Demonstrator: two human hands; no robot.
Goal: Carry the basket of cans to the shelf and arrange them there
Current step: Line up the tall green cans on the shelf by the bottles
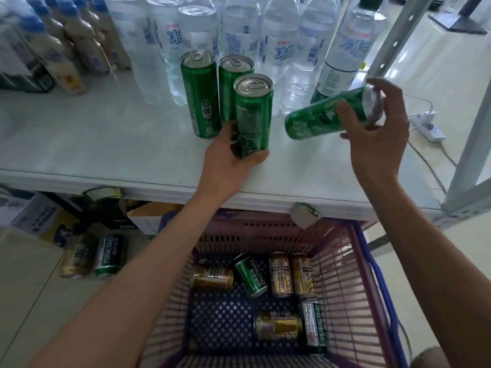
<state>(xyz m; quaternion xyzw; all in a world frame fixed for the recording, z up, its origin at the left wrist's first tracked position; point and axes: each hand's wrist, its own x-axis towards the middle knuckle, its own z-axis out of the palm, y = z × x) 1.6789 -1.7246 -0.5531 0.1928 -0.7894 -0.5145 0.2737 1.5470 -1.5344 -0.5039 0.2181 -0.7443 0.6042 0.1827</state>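
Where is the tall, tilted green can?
In the head view, the tilted green can is on the right, gripped by the right hand above the shelf, beside the upright green can the left hand holds.

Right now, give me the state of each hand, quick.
Left hand: closed, gripping the upright green can near its base.
Right hand: closed, holding the tilted green can near its top end.

Cans (199,96) on shelf (106,144), before bottles (239,35)
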